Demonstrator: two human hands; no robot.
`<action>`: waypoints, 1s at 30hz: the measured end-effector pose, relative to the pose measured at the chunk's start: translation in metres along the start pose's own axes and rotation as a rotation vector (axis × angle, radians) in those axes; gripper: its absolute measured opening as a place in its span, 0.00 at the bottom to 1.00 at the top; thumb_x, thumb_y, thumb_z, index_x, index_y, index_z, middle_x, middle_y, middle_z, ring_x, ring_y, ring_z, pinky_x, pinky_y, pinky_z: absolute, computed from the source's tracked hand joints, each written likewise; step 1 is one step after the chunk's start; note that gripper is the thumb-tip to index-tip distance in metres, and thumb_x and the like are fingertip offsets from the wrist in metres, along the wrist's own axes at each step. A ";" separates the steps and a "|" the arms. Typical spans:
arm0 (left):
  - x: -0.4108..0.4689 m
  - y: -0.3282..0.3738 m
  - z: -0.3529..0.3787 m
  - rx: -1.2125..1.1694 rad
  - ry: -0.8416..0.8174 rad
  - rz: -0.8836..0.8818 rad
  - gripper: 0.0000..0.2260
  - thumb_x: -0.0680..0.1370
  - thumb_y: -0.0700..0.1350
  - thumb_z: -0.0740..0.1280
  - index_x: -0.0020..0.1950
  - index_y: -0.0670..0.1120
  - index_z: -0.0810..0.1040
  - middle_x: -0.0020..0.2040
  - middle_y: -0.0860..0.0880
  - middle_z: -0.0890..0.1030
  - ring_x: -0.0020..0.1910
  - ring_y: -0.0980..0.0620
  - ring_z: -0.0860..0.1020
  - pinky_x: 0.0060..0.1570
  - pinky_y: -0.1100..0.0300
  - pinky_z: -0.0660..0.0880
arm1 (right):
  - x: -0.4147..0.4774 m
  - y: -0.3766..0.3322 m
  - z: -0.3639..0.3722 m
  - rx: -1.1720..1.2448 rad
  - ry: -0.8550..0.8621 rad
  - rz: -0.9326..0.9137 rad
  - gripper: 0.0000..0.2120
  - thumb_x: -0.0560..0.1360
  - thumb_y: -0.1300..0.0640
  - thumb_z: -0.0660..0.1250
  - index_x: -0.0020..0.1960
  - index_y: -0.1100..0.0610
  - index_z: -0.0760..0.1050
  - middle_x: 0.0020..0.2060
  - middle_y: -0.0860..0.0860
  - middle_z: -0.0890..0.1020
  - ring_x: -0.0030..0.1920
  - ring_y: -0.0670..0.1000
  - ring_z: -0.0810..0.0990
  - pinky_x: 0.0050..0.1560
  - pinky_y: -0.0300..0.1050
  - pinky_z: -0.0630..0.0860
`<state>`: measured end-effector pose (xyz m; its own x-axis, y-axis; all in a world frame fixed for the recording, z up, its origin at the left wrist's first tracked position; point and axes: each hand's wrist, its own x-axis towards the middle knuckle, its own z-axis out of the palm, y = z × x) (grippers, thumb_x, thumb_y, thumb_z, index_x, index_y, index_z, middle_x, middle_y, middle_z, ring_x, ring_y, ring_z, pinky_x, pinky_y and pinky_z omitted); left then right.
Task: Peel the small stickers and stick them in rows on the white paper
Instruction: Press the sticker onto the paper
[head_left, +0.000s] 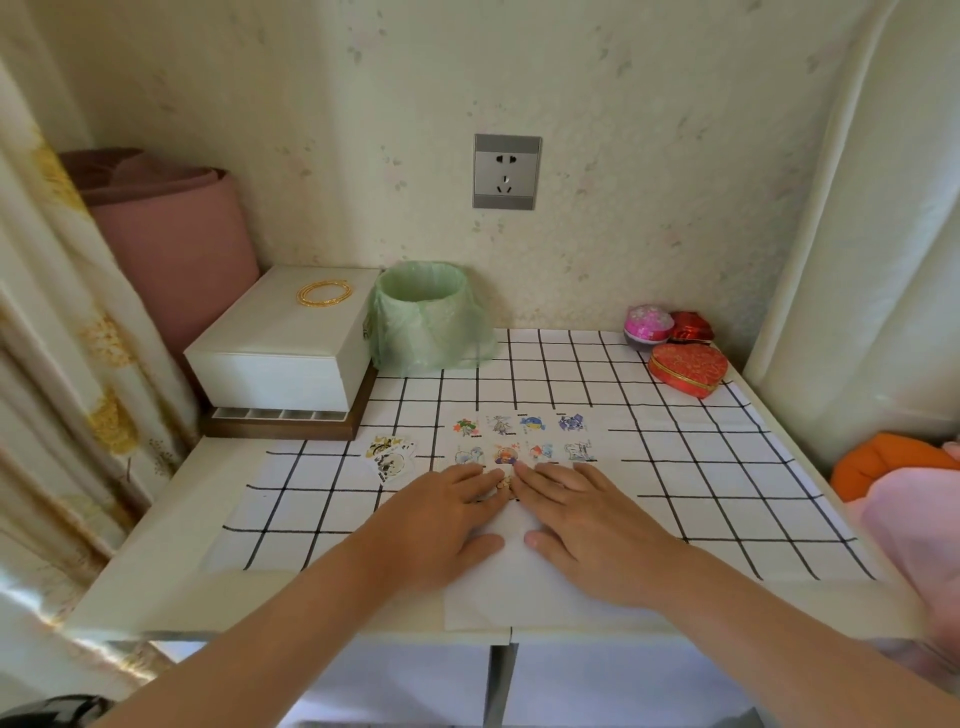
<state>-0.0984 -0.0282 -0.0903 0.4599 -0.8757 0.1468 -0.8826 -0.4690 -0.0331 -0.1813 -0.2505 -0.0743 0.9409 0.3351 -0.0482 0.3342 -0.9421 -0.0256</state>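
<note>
A white paper (511, 587) lies on the checked tablecloth at the table's front middle. Several small cartoon stickers (524, 439) sit on its far part in two rows. My left hand (441, 519) and my right hand (582, 512) lie flat on the paper side by side, fingers straight. Their fingertips meet over another small sticker (505, 486) just below the second row, mostly hidden under the fingers. A small pile of loose stickers (389, 457) lies on the cloth to the left of the paper.
A white box (291, 338) with a gold bangle stands at the back left beside a small bin with a green bag (423, 317). Red and pink gift boxes (685, 366) sit at the back right. Orange and pink cloth (893, 467) lies at the right edge.
</note>
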 end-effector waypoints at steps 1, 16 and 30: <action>-0.001 0.001 0.001 -0.007 -0.012 -0.005 0.29 0.83 0.60 0.47 0.68 0.45 0.78 0.67 0.45 0.79 0.64 0.43 0.78 0.59 0.49 0.78 | -0.001 0.000 0.001 0.010 -0.027 0.006 0.35 0.79 0.37 0.38 0.82 0.51 0.49 0.81 0.44 0.49 0.80 0.47 0.49 0.79 0.51 0.48; 0.004 0.006 -0.002 -0.016 0.126 -0.066 0.19 0.79 0.51 0.56 0.55 0.48 0.86 0.56 0.51 0.85 0.55 0.49 0.83 0.48 0.56 0.83 | 0.002 0.023 0.000 0.131 0.126 -0.084 0.26 0.78 0.38 0.51 0.71 0.44 0.74 0.74 0.43 0.70 0.75 0.43 0.66 0.70 0.50 0.68; 0.011 0.005 0.002 0.014 0.160 -0.049 0.20 0.77 0.53 0.57 0.57 0.46 0.84 0.56 0.51 0.84 0.52 0.48 0.83 0.37 0.54 0.83 | 0.023 0.028 0.006 0.050 0.311 -0.058 0.15 0.75 0.51 0.56 0.47 0.51 0.81 0.45 0.46 0.86 0.46 0.51 0.83 0.44 0.48 0.77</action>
<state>-0.0972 -0.0404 -0.0912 0.4801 -0.8229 0.3038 -0.8574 -0.5134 -0.0355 -0.1505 -0.2691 -0.0824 0.8944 0.3620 0.2626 0.3916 -0.9175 -0.0690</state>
